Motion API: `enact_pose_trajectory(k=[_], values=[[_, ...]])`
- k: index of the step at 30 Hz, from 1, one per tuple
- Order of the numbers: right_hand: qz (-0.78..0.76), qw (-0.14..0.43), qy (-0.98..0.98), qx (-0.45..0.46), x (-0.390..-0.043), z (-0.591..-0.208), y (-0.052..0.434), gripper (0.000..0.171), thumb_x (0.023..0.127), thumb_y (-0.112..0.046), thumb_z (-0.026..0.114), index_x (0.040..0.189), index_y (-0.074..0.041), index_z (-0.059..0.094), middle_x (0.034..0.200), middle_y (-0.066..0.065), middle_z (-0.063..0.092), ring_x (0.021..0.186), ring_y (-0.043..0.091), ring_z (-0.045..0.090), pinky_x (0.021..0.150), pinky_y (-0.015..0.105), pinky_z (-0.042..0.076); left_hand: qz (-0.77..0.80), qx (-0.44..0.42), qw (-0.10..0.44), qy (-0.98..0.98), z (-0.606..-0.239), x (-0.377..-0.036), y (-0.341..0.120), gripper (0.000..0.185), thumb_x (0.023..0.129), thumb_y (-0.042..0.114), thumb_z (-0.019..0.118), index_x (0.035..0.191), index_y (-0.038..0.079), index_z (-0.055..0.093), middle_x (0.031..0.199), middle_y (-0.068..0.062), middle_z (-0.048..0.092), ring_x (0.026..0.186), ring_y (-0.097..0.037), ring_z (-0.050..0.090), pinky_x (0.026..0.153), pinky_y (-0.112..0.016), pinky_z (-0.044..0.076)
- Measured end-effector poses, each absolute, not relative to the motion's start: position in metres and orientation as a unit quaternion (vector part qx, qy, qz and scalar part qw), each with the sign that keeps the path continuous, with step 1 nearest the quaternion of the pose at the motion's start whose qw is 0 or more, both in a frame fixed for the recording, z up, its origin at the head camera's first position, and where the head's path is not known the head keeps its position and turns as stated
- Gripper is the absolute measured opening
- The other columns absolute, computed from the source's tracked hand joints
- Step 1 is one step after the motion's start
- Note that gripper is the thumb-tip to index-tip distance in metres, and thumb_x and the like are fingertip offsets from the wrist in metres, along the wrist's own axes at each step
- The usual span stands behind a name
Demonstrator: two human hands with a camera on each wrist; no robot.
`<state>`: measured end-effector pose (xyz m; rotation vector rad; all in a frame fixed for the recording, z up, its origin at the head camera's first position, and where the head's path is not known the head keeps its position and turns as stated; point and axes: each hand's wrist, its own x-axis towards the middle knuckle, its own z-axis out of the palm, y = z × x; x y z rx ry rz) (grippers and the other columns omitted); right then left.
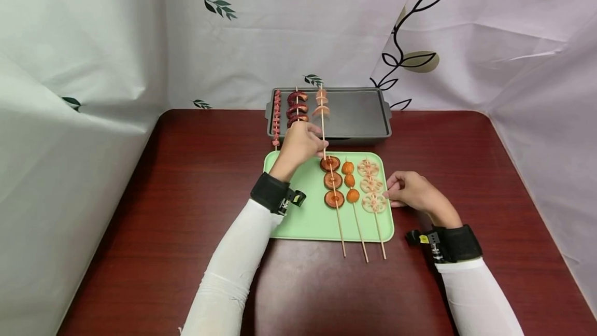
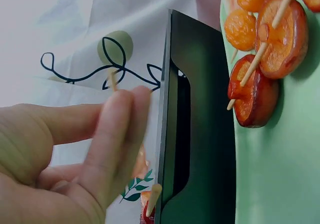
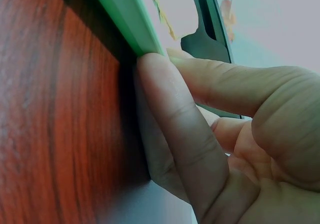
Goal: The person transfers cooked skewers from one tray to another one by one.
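Observation:
My left hand [image 1: 300, 145] pinches the lower stick of a skewer of pale orange, shrimp-like pieces [image 1: 322, 111] between thumb and fingers. Its food end is over a dark grey grill pan [image 1: 356, 113]; whether it touches the pan I cannot tell. In the left wrist view the stick's tip [image 2: 113, 79] pokes out past the fingertips. My right hand [image 1: 415, 191] grips the right rim of a light green tray [image 1: 298, 224], thumb and fingers on the edge. On that tray lie skewers of mushroom slices [image 1: 333, 180], orange balls [image 1: 353, 195] and lotus root slices [image 1: 372, 185].
Two skewers lie at the pan's left: small pink pieces [image 1: 276, 118] and dark red curled pieces [image 1: 297, 108]. The pan stands against a white cloth [image 1: 289, 25] behind the tray. Stick ends overhang the tray's front edge. Reddish-brown table [image 1: 196, 185] surrounds both.

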<state>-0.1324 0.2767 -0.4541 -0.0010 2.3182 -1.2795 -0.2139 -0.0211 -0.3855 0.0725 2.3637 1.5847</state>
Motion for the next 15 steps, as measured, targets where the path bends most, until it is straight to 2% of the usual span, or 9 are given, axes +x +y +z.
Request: enact_pose_trajectory(k=[4, 9, 15], values=[[-0.469, 0.246, 0.848, 0.002, -0.132, -0.453, 0.277, 0.018, 0.096, 0.001, 0.065, 0.109, 0.01, 0.058, 0.088, 0.012, 0.067, 0.078, 0.014, 0.071, 0.072, 0.028, 0.066, 0.587, 0.029, 0.157, 0.794, -0.385, -0.213, -0.025, 0.037, 0.094, 0.002, 0.074, 0.129, -0.003, 0.064, 0.092, -0.014, 0.076, 0.075, -0.023, 0.075, 0.083, -0.046, 0.066], [-0.472, 0.245, 0.847, 0.003, -0.133, -0.453, 0.277, 0.018, 0.095, 0.001, 0.066, 0.108, 0.01, 0.058, 0.087, 0.012, 0.067, 0.076, 0.013, 0.071, 0.071, 0.027, 0.066, 0.64, 0.031, 0.174, 0.748, -0.385, -0.21, -0.029, 0.04, 0.093, -0.002, 0.074, 0.131, -0.008, 0.062, 0.094, -0.018, 0.075, 0.075, -0.019, 0.074, 0.077, -0.033, 0.067], [-0.474, 0.244, 0.846, 0.003, -0.133, -0.453, 0.278, 0.018, 0.095, 0.001, 0.067, 0.108, 0.01, 0.058, 0.086, 0.011, 0.066, 0.075, 0.012, 0.07, 0.071, 0.027, 0.066, 0.708, 0.029, 0.206, 0.675, -0.384, -0.205, -0.033, 0.042, 0.094, -0.006, 0.07, 0.135, -0.011, 0.059, 0.111, -0.032, 0.071, 0.075, -0.017, 0.075, 0.073, -0.027, 0.066]])
